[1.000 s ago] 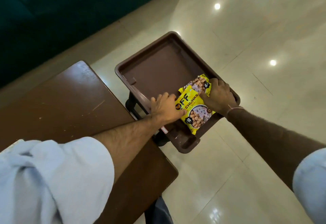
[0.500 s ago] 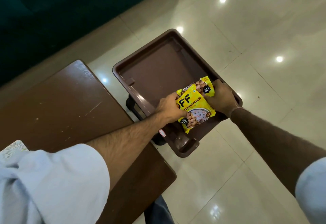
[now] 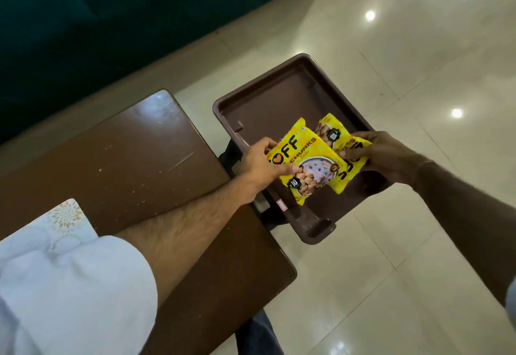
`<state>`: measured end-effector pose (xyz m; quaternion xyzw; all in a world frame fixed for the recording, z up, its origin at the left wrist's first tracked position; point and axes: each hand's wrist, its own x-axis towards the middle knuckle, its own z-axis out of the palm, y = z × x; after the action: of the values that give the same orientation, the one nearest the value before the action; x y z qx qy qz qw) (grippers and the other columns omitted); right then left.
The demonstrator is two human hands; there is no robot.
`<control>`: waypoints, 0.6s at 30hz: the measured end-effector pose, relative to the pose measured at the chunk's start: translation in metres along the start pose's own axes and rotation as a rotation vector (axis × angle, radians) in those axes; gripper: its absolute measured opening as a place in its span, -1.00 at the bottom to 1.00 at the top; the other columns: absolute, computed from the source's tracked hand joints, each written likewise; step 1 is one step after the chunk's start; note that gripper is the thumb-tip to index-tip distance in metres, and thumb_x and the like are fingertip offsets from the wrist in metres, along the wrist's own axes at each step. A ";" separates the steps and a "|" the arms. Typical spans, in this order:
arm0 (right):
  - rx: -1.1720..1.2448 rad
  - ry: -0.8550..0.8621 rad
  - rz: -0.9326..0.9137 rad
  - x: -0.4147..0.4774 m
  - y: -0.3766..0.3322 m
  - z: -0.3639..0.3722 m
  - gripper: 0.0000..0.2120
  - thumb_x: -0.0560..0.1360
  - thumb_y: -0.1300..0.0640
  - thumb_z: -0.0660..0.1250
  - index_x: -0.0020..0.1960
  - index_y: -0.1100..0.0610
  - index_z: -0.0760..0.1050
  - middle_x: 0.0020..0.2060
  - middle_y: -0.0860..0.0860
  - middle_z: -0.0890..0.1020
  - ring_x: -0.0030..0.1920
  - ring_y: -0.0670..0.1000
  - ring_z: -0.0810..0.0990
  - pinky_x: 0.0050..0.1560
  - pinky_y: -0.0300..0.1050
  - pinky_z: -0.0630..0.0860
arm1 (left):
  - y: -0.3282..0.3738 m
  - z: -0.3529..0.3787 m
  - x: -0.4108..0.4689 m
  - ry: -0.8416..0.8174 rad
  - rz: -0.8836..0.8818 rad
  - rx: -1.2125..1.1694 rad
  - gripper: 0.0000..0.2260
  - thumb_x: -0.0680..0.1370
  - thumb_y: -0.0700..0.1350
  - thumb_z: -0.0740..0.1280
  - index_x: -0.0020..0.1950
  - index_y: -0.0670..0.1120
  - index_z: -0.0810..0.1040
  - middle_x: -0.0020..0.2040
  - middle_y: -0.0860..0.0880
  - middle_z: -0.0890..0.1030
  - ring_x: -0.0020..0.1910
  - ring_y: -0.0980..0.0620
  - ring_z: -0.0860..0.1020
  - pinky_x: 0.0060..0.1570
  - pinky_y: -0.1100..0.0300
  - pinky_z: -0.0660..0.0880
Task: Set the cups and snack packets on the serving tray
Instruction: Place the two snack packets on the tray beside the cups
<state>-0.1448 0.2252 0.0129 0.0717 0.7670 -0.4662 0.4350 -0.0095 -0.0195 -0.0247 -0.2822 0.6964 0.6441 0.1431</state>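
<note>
A brown plastic serving tray (image 3: 268,106) stands beside the wooden table, over the floor. Two yellow snack packets are held above its near half. My left hand (image 3: 259,163) grips the left edge of the nearer yellow packet (image 3: 305,160), which overlaps the second. My right hand (image 3: 384,156) grips the right edge of the second yellow packet (image 3: 344,153). Both packets look lifted a little off the tray floor, though contact underneath is hidden. No cups are in view.
A dark brown wooden table (image 3: 117,164) fills the left, its right edge touching the tray's side. A patterned white cloth (image 3: 65,220) lies at its near left. Glossy cream floor tiles (image 3: 418,61) surround the tray. A dark green sofa (image 3: 111,19) runs along the back.
The two packets were stacked together low in the tray; now they are raised and spread apart, one in each hand. My right hand has shifted right.
</note>
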 end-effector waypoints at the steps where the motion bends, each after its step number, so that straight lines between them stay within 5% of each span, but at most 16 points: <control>1: 0.091 -0.005 -0.015 -0.002 -0.002 0.001 -0.64 0.32 0.29 0.55 0.10 0.18 0.65 0.00 0.19 0.73 -0.03 0.16 0.73 -0.07 0.05 0.69 | -0.001 -0.007 -0.002 0.017 -0.004 -0.102 -0.60 0.24 -0.14 0.67 -0.04 -0.02 0.57 -0.13 0.03 0.70 -0.12 0.06 0.66 -0.14 0.06 0.61; 5: 0.291 0.009 -0.124 -0.004 -0.017 0.020 -0.56 0.27 0.42 0.48 0.10 0.15 0.55 -0.02 0.12 0.72 0.01 0.17 0.71 -0.08 0.07 0.68 | -0.001 -0.044 -0.012 0.086 -0.037 -0.436 -0.60 0.26 -0.35 0.61 0.00 -0.08 0.59 -0.10 -0.04 0.71 -0.09 -0.02 0.66 -0.02 -0.01 0.61; 9: 0.324 -0.041 -0.180 -0.006 -0.041 0.054 -0.60 0.40 0.34 0.45 0.23 0.25 0.55 0.18 0.22 0.65 0.17 0.23 0.64 0.16 0.17 0.60 | 0.002 -0.088 -0.027 0.156 -0.083 -0.651 -0.51 0.30 -0.40 0.56 0.10 -0.12 0.46 0.02 -0.12 0.67 -0.02 -0.12 0.64 -0.03 -0.05 0.58; 14: 0.317 -0.096 -0.164 -0.006 -0.080 0.113 -0.60 0.50 0.04 0.41 0.29 0.17 0.56 0.08 0.11 0.72 -0.02 0.08 0.74 -0.01 0.17 0.65 | -0.002 -0.156 -0.061 0.171 -0.049 -0.743 -0.71 0.42 -0.29 0.50 0.13 -0.20 0.64 0.07 -0.17 0.70 0.06 -0.15 0.66 0.08 0.01 0.58; 18: 0.149 -0.165 -0.195 -0.005 -0.109 0.173 -0.63 0.50 -0.04 0.39 0.23 0.12 0.60 0.08 0.11 0.72 -0.04 0.08 0.74 -0.03 0.17 0.66 | -0.017 -0.219 -0.099 0.169 -0.100 -0.791 -0.56 0.46 -0.10 0.51 0.30 -0.21 0.58 0.16 -0.26 0.67 0.11 -0.27 0.66 0.08 -0.21 0.59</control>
<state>-0.0941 0.0313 0.0552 -0.0096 0.6951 -0.5663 0.4428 0.1150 -0.2137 0.0454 -0.4011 0.3894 0.8292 -0.0031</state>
